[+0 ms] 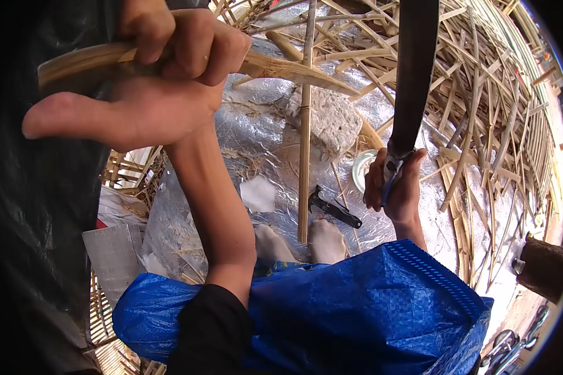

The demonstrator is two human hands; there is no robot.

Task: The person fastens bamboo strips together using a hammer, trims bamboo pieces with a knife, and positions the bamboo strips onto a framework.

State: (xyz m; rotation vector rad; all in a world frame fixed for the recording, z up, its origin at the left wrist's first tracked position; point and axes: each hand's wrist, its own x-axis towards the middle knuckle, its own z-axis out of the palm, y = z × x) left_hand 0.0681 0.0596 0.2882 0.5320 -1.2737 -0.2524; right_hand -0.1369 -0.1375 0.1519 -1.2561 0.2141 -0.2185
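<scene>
My left hand (175, 94) is raised at the upper left, its fingers curled round a curved bamboo piece (288, 70) and its thumb stretched out to the left. My right hand (399, 187) grips the handle of a large knife (415, 75), whose broad dark blade points up, away from me. Between the hands, a long narrow bamboo strip (304, 156) runs up and down the view, crossing the curved piece. Beside that strip lie a rough stone block (328, 119) and a black folding tool (334, 209). A blue woven sheet (356, 300) covers my lap.
Many split bamboo strips (481, 100) are heaped at the upper right. Shiny foil sheeting (231, 156) covers the floor. A round pale dish (363, 169) is behind my right hand. Dark sheeting (37, 219) hangs at left, and a log end (544, 265) juts in at right.
</scene>
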